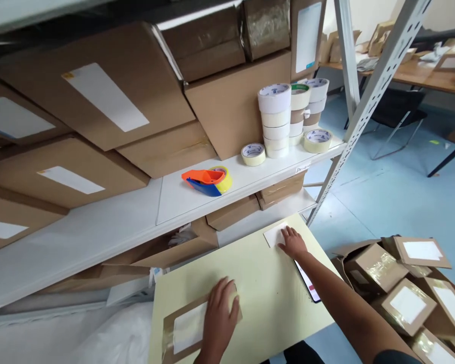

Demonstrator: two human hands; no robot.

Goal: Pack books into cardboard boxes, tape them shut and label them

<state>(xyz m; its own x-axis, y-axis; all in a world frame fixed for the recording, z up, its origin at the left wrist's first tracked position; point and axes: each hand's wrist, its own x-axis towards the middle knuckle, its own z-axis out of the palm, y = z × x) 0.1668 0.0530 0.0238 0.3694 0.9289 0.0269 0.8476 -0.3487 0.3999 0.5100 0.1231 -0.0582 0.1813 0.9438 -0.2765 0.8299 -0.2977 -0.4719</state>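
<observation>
My left hand (220, 314) lies over the right end of a flat cardboard box (169, 337), its fingers loosely bent and thumb apart. The box carries a white label (189, 326) on top and clear tape at its ends; my hand hides part of both. My right hand (293, 243) rests with spread fingers on the edge of a small white sheet of paper (273, 235) near the far right corner of the pale yellow tabletop (258, 283). Under my right forearm lies a phone (308, 283) with its screen lit, partly covered.
A shelf (191, 207) behind the table bears large cardboard cartons (91, 96), an orange and blue tape dispenser (207, 181) and stacked tape rolls (276, 121). Labelled parcels (407, 303) are piled on the right. White plastic (116, 336) lies at lower left; a black chair (396, 107) stands behind.
</observation>
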